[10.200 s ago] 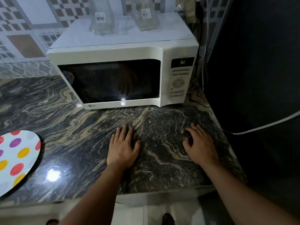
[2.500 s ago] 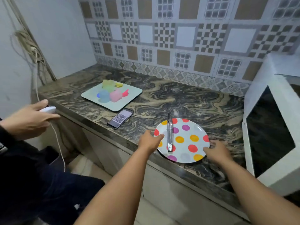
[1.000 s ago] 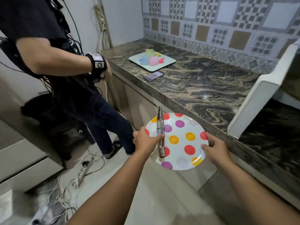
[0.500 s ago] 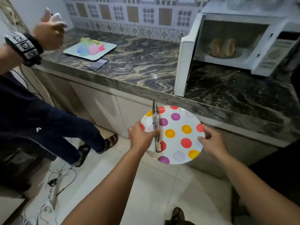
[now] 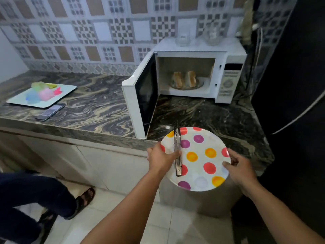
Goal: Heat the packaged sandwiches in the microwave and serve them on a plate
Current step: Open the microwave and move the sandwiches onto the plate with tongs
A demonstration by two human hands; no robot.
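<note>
The microwave [image 5: 200,71] stands on the counter [image 5: 98,110] with its door [image 5: 140,95] swung wide, and 2 sandwiches [image 5: 184,79] sit upright on the turntable inside, so the heating looks done. The left hand [image 5: 161,158] grips the polka-dot plate [image 5: 202,164] at its left rim, thumb pressing the metal tongs [image 5: 177,150] that lie across it. The right hand [image 5: 237,165] pinches the right rim. The plate hangs partly over the counter's edge, near the microwave. Left to do: lifting both sandwiches out and onto the plate.
</note>
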